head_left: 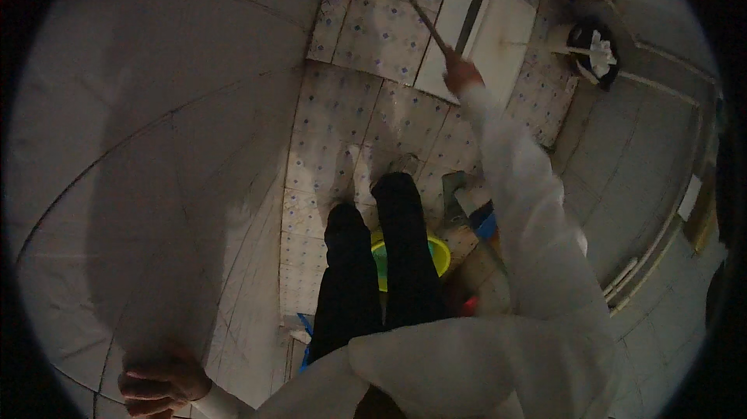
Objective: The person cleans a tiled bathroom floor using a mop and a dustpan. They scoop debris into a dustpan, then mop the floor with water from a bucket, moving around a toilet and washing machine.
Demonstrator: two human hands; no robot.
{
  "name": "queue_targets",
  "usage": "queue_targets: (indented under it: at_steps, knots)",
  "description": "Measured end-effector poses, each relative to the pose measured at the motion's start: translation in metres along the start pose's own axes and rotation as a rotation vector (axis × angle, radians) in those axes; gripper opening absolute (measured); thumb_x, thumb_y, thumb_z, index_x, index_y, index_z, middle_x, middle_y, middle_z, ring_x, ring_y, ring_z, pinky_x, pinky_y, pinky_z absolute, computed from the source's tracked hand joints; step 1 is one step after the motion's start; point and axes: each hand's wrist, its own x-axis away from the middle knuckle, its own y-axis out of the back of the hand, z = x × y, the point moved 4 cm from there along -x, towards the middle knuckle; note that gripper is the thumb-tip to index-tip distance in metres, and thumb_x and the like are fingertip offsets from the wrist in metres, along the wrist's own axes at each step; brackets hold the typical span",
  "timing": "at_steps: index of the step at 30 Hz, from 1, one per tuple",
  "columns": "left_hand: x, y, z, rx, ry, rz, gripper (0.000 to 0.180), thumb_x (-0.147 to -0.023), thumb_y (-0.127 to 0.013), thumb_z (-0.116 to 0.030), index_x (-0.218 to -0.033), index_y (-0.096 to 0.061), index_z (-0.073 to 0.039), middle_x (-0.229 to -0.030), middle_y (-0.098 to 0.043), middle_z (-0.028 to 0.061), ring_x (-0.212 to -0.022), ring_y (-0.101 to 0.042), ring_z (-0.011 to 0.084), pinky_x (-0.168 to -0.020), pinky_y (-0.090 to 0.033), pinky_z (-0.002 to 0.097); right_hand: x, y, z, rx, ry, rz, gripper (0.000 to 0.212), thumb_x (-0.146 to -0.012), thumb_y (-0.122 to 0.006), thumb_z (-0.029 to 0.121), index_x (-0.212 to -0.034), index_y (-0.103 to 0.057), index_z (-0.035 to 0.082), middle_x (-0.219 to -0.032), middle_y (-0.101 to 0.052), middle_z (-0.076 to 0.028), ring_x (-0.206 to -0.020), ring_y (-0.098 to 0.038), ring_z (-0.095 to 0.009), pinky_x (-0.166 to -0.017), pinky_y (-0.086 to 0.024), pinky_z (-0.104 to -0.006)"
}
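Observation:
My right hand [462, 74] is closed around the long thin handle [426, 18] of a tool, with my arm stretched far forward. Dark and blurred, the tool's far end lies over the tiled floor near the wall, so I cannot tell its kind. Just beside that hand is a white squat toilet [500, 26] with a dark slot. At the lower left, my left hand [161, 382] is by the pale wall [179, 185], its fingers bent and somewhat apart. Nothing shows in it, and whether it touches the wall is unclear.
A yellow-green basin [441, 254] stands behind my dark-trousered legs. To their right lie a grey-green piece [453, 195] and a blue-and-white item [484, 220]. A dark bin [580, 34] with white paper stands at the far right, near pipes [657, 84] along the wall.

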Motion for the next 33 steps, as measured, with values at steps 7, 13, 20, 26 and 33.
queue_targets:
  at_steps: [7,13,20,26,33]
  knots:
    - [-0.014,0.011,-0.003,-0.016,0.02,0.045,0.067,-0.085,-0.031,-0.059,-0.13,-0.04,-0.01,-0.137,-0.029,0.0144,-0.127,-0.019,0.0383,-0.095,-0.02,0.0507,0.133,-0.206,0.038,0.079,-0.436,0.197,0.057,-0.088,-0.047,0.025,-0.137,-0.017,0.019,-0.09,-0.061,-0.02,-0.073,-0.06,-0.035,-0.062,-0.046,-0.0491]
    - [0.021,0.004,-0.037,0.176,0.074,0.083,0.066,-0.083,-0.035,-0.057,-0.132,-0.035,-0.014,-0.135,-0.03,0.0104,-0.123,-0.023,0.031,-0.097,-0.017,0.0461,0.332,-0.219,0.036,0.183,-0.249,0.413,0.053,-0.087,-0.04,0.018,-0.136,-0.021,0.021,-0.079,-0.062,-0.015,-0.068,-0.062,-0.033,-0.057,-0.048,-0.0461]
    - [0.167,-0.018,-0.439,1.492,-0.139,0.65,0.057,-0.082,-0.04,-0.045,-0.126,-0.04,-0.009,-0.12,-0.038,0.0136,-0.105,-0.032,0.0307,-0.087,-0.024,0.0446,0.266,-0.228,0.141,-0.074,-0.101,0.154,0.042,-0.085,-0.04,0.014,-0.127,-0.037,0.009,-0.075,-0.062,-0.014,-0.066,-0.062,-0.032,-0.056,-0.049,-0.0451]
    - [0.344,0.003,-0.622,1.494,-0.044,1.195,0.049,-0.082,-0.045,-0.036,-0.12,-0.043,-0.005,-0.107,-0.044,0.0163,-0.091,-0.039,0.0305,-0.078,-0.03,0.0434,0.342,-0.342,0.123,-0.289,-0.252,0.169,0.027,-0.082,-0.044,0.018,-0.104,-0.05,0.003,-0.077,-0.062,-0.018,-0.069,-0.062,-0.034,-0.058,-0.049,-0.0463]
    - [0.578,0.143,-0.554,1.64,-0.288,1.452,0.04,-0.081,-0.05,-0.024,-0.113,-0.048,-0.001,-0.092,-0.051,0.0196,-0.073,-0.048,0.0302,-0.067,-0.038,0.0419,0.568,-0.425,0.091,-0.253,-0.718,0.339,0.058,-0.08,-0.048,0.017,-0.135,-0.028,0.018,-0.079,-0.061,-0.018,-0.07,-0.061,-0.034,-0.057,-0.048,-0.0449]
